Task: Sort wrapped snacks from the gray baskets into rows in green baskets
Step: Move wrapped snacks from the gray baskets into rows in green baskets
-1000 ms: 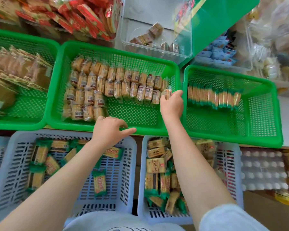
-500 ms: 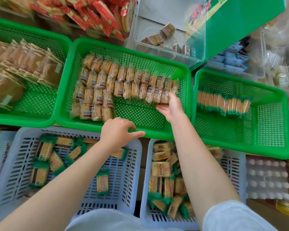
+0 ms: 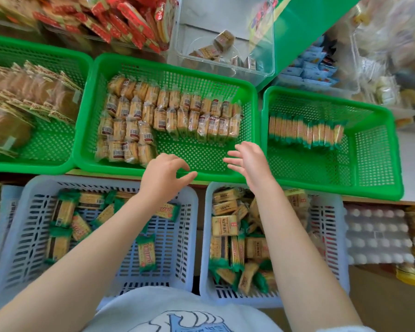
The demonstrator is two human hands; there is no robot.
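Sitting loose in two gray baskets nearest the person, the snacks (image 3: 224, 225) still need sorting: the right gray basket (image 3: 331, 236) holds a jumbled pile of tan packs with green ends, the left gray basket (image 3: 29, 212) a thinner scatter of green-ended packs (image 3: 147, 254). Rows already stand in the middle green basket (image 3: 201, 154), clear-wrapped biscuits (image 3: 173, 116) in about three rows, the front row only partly filled on the left. The right green basket (image 3: 369, 152) has one row of green-edged packs (image 3: 304, 133) on edge.

Both hands hover empty over the near rim of the middle green basket. Left hand (image 3: 162, 172): fingers loosely curled, holding nothing. Right hand (image 3: 252, 159): fingers spread, holding nothing.

Key relation: the pile lies below and toward the person from both hands, under the right forearm, so the right hand is nearer the right gray basket; the left hand sits just above the left gray basket's far edge. Loose packs point every way, long axes mixed; rows want them on edge, side by side.

Writing: barcodes on the clear wraps, red print on the tan packs, too blurred to read. No brand legible.
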